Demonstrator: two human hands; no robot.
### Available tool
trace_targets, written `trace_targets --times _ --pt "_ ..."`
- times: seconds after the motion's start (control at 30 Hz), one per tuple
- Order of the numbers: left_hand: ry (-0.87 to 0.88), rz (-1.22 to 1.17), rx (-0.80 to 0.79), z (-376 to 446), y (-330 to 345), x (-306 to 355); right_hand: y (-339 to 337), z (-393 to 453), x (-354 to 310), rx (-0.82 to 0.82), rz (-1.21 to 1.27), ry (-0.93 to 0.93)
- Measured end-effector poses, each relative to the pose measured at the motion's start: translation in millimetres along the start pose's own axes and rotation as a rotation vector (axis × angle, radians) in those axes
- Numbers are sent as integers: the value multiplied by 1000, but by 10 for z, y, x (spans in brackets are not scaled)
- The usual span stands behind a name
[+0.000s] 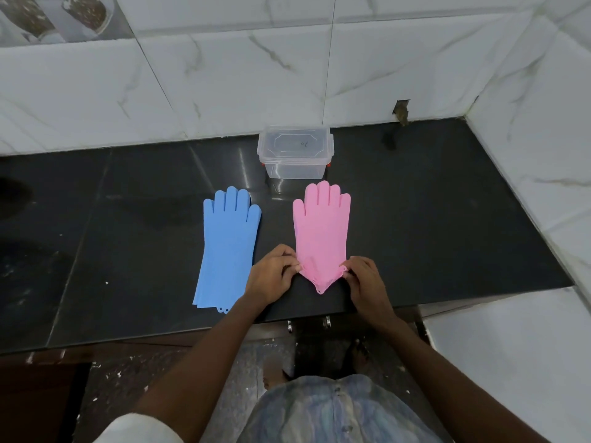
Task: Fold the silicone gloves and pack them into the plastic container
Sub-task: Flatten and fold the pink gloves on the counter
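Your left hand & right hand each pinch a cuff corner of the pink glove, which lies flat on the counter w/ fingers toward the box. Looks soft, floppy, light, prob grippy silicone; hold at the cuff edges, since it'll sag elsewhere.

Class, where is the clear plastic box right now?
In the head view, the clear plastic box stands at the back of the black counter, by the tiled wall, just beyond the tips of the pink glove and right of the blue glove.
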State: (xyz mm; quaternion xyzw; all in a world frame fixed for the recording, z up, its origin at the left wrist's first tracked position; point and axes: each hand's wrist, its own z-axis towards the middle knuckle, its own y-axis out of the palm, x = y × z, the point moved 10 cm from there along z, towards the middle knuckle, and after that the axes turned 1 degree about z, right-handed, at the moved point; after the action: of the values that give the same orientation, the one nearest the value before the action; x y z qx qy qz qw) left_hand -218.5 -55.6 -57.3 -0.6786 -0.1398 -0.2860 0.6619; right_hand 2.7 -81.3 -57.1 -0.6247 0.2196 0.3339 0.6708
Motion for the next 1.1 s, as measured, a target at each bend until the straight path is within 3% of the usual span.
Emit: trace_targets --times 0.13,0.27,0.53,0.87,1.1 --pt "-182 -300 154 -49 -27 -156 -11 108 110 1 183 177" --pt "-382 -475 154 -69 90 -277 -57 286 220 43 156 298" --pt "-502 -253 112 30 139 -349 9 591 308 -68 -172 389" --pt "-337 -83 156 177 25 -109 -74 524 311 70 -20 351" --pt "-434 -35 154 244 76 -115 -33 769 255 -46 -258 338"
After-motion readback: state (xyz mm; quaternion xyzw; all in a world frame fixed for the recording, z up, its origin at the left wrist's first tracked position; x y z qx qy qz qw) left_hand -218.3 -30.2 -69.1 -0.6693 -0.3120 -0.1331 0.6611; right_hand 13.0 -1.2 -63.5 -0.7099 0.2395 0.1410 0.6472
